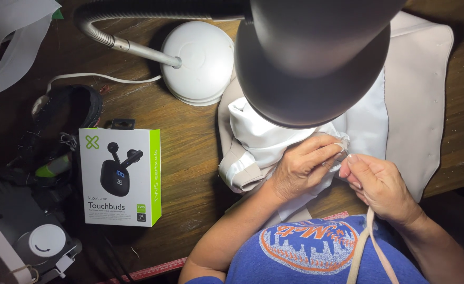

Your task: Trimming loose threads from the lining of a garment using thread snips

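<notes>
My left hand (303, 163) grips a bunched fold of white cloth (258, 139) that lies over a beige garment (416, 89) on the wooden table. Right beside it, my right hand (376, 184) has its thumb and fingers pinched together at the cloth's edge; whatever they pinch is too small to make out. A beige tape (366, 247) hangs down from near my right hand across my blue shirt.
A grey lamp shade (310, 63) hangs over the cloth, its white round base (200, 60) and flexible neck behind. A white and green earbuds box (120, 176) stands at the left. Dark clutter and a white cable fill the left edge. A red ruler (153, 272) lies near the table front.
</notes>
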